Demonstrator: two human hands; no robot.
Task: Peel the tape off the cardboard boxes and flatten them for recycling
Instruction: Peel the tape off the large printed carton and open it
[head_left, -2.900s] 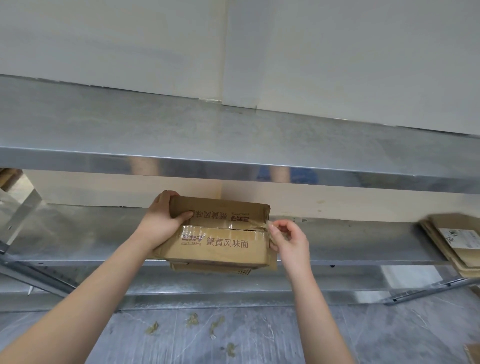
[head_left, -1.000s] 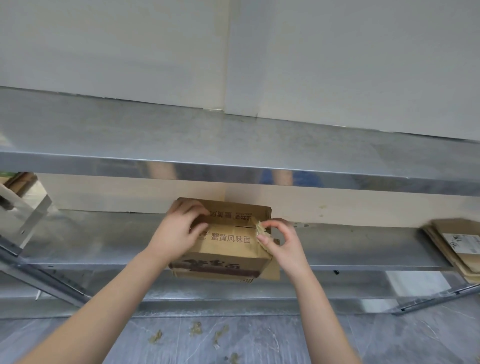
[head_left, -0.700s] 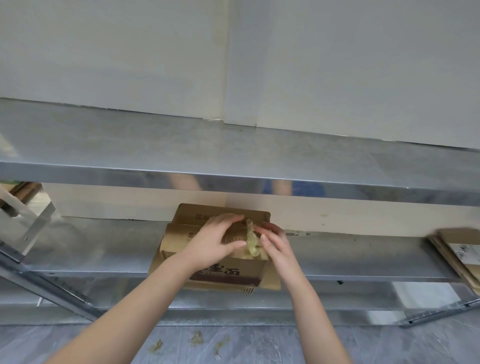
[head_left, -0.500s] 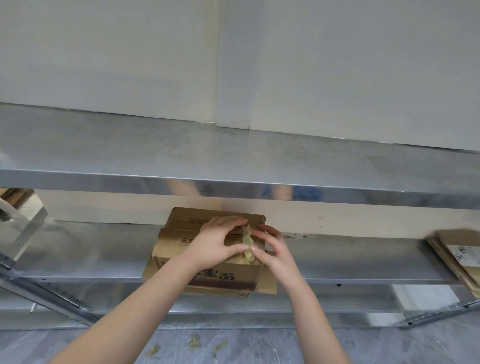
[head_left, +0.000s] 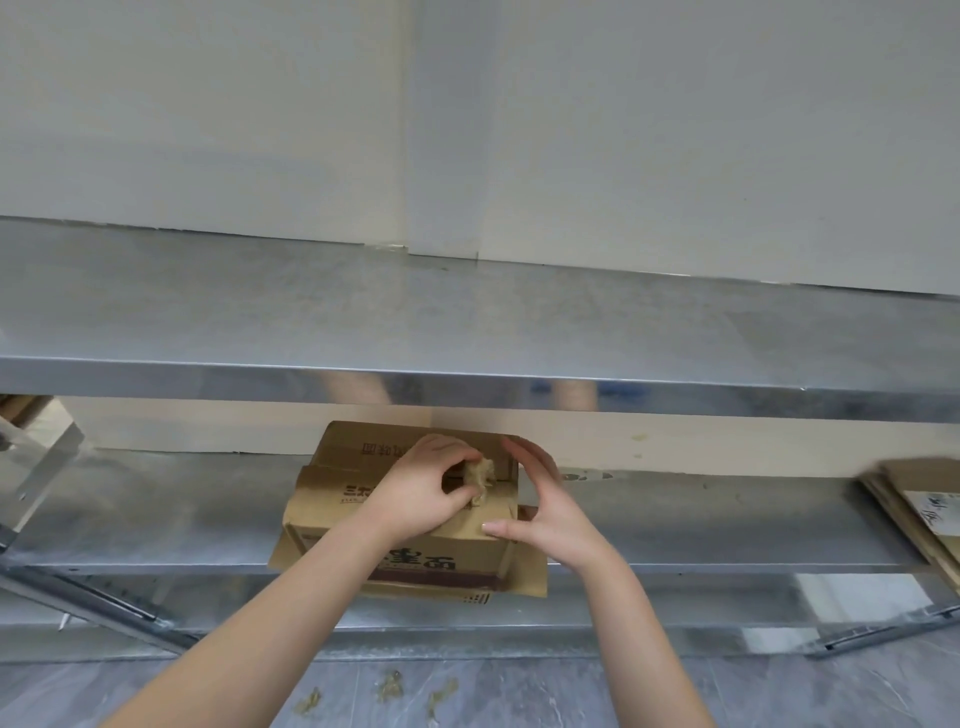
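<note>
A brown cardboard box with printed characters sits on the lower metal shelf, its front hanging over the shelf edge. My left hand lies on the box top and pinches a crumpled wad of peeled tape between thumb and fingers. My right hand is just right of the wad, fingers spread and lightly curved, thumb resting on the box's front top edge. It holds nothing. The box's right flaps are partly hidden by the hands.
An upper metal shelf runs across above the box, close over the hands. Flattened cardboard is stacked at the right end of the lower shelf. Bits of tape lie on the grey floor below.
The tape wad has passed from my right hand to my left. My right hand has let go and opened beside it. The box has turned, a different face now in front.
</note>
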